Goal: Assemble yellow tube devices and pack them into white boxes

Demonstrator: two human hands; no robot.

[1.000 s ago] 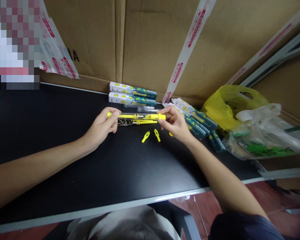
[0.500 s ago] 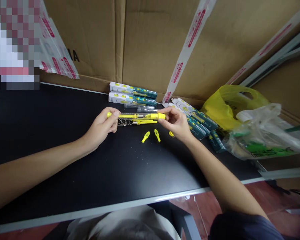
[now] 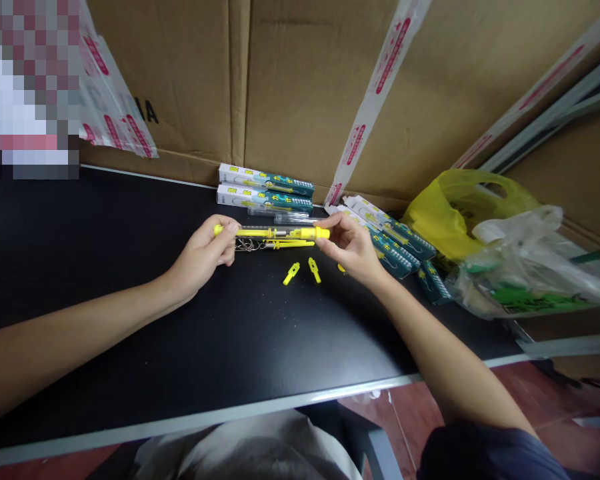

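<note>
My left hand (image 3: 211, 248) is closed round the left end of a yellow and clear tube (image 3: 255, 232), held level above the black table. The thumb and fingers of my right hand (image 3: 349, 245) pinch the yellow cap at its right end. Just below the tube lie metal rings (image 3: 249, 245) and thin yellow rods (image 3: 294, 245), partly hidden. Nearer to me on the tabletop are two small yellow pieces (image 3: 291, 273) (image 3: 315, 271). Another small yellow part (image 3: 341, 268) shows beside my right hand, partly covered by it.
Two printed boxes (image 3: 265, 199) and clear tubes (image 3: 290, 217) lie behind my hands. More boxes (image 3: 397, 233) sit at right, beside a yellow bag (image 3: 443, 207) and a clear plastic bag (image 3: 525, 267). Large cardboard (image 3: 300, 87) stands along the back edge.
My right hand and the yellow cap have shifted very slightly left. The small yellow part beside my right hand is now more covered. My left hand has stayed in place.
</note>
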